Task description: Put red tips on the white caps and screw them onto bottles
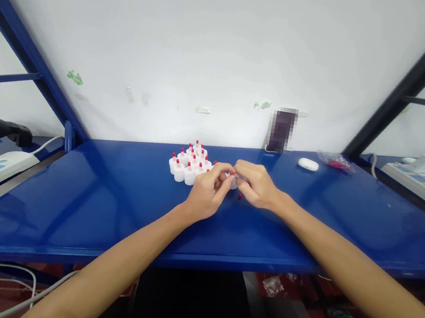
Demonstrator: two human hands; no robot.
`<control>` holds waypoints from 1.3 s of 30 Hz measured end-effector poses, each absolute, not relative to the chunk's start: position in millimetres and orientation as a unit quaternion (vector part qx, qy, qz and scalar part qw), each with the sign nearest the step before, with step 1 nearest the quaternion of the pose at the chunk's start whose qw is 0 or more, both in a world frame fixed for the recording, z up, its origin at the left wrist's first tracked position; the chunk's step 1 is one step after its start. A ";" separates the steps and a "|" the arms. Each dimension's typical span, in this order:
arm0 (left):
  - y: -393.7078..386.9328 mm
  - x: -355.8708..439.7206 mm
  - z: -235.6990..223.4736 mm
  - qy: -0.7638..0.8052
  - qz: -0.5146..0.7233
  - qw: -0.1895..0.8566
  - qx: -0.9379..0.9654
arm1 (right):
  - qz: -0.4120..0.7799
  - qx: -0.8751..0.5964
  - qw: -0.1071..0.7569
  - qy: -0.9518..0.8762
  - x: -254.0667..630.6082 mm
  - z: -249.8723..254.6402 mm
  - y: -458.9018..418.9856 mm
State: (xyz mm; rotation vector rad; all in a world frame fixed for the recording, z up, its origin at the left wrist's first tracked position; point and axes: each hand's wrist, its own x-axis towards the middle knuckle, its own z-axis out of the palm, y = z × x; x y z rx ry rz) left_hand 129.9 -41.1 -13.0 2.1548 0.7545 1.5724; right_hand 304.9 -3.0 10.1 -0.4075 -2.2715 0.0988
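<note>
My left hand and my right hand meet at one small white bottle with a red cap, standing on the blue table. The fingers of both hands are bent and pinched together at its red cap, which they partly cover. On the table beside the right fingers lies a loose red cap. To the left of my hands stands a cluster of several white bottles, upright and close together, with red caps on their narrow tips. Part of this cluster is hidden behind my left hand.
The blue table reaches back to a white wall. A blurred-out phone-like object leans there. A white oval case and a clear bag with red pieces lie at the back right. Metal frame posts rise at both sides.
</note>
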 end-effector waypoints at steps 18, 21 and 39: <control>-43.5 129.3 -23.1 0.268 0.456 0.225 0.818 | 0.258 -0.244 0.515 -0.780 303.2 15.0 -3.7; -46.0 128.9 -20.1 0.280 0.430 0.209 0.832 | 0.230 -0.276 0.551 -0.753 309.5 15.8 2.7; -47.0 127.4 -17.4 0.281 0.230 0.123 0.924 | 0.262 -0.385 0.572 -0.675 324.0 5.1 31.3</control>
